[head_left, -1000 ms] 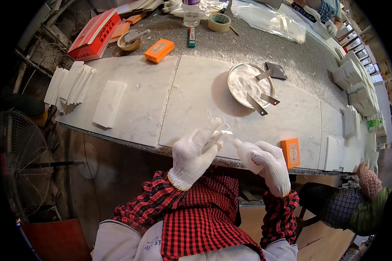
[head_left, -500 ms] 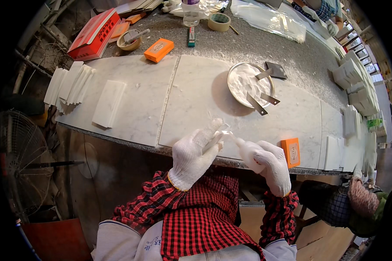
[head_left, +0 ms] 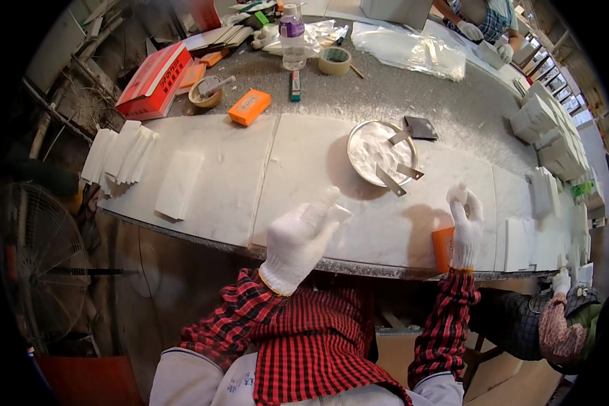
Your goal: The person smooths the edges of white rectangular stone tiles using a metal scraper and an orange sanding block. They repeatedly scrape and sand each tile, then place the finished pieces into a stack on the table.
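While the gloved left hand (head_left: pixel 298 240) grips a small white tile (head_left: pixel 339 214), the right hand (head_left: pixel 465 227) pinches a white lump (head_left: pixel 457 194) — metal bowl (head_left: pixel 381 153) just beyond, on the worktop (head_left: pixel 216 189).

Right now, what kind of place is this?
Probably a stone or tile workshop, at a shared bench. Long pale marble slabs cover the table, stacks of small white cut tiles lie on them, and a round metal pan of white paste holds flat scrapers. The white-gloved left hand holds a small white piece.
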